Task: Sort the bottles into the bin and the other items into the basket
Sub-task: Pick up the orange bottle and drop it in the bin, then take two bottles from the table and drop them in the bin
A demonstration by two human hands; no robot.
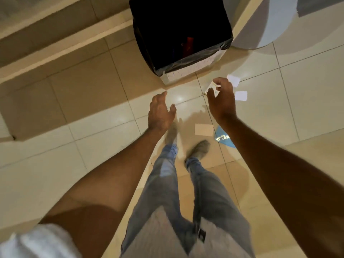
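A bin (189, 68) lined with a black bag stands on the tiled floor ahead of me; something red (189, 43) shows dimly inside it. My left hand (161, 112) hangs in the air below the bin with relaxed fingers and holds nothing. To the right of the bin's near corner, my right hand (221, 98) curls its thumb and fingers round a small white item with a tan edge (213, 88). White paper pieces (241, 95) lie on the floor by that hand, and a larger piece (203, 129) lies beside a blue wrapper (223, 136).
My legs and shoes (200, 148) are mid-step below the hands. A raised tiled step (55, 58) runs along the left. A large white rounded object (264, 25) stands right of the bin. Another paper piece (233, 80) lies near the bin.
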